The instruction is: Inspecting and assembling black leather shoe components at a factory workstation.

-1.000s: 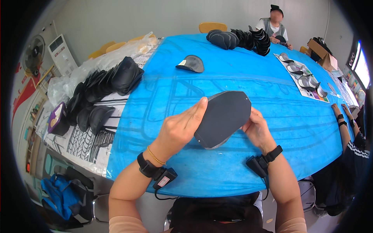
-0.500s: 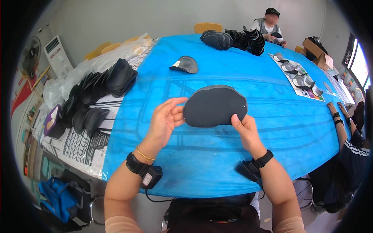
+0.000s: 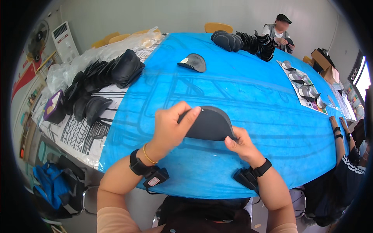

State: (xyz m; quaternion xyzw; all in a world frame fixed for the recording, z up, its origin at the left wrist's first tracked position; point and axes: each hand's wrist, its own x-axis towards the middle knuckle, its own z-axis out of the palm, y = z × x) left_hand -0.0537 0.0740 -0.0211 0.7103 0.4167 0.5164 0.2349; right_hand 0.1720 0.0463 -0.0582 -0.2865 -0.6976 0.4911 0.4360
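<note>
Both my hands hold a dark grey, rounded flexible panel (image 3: 209, 123) above the blue-covered table, bending it so that its face bows. My left hand (image 3: 171, 126) grips its left end, thumb pressed on the face beside a small white dot. My right hand (image 3: 245, 146) pinches its lower right corner between thumb and fingers. Beyond the panel lies a similar curved dark piece (image 3: 194, 63) with a pale patch on it.
Stacks of dark pieces (image 3: 126, 70) lie at the left near plastic wrap and a purple-rimmed container (image 3: 52, 105). Another stack (image 3: 241, 42) stands at the far side, before a co-worker (image 3: 280, 33). Grey curved pieces (image 3: 309, 92) rest on a printed sheet. A person's arms (image 3: 339, 134) reach onto the right edge.
The panel has come down nearer to me and is now bent. My left hand, earlier with fingers spread at its edge, has closed on it. The view has shifted slightly.
</note>
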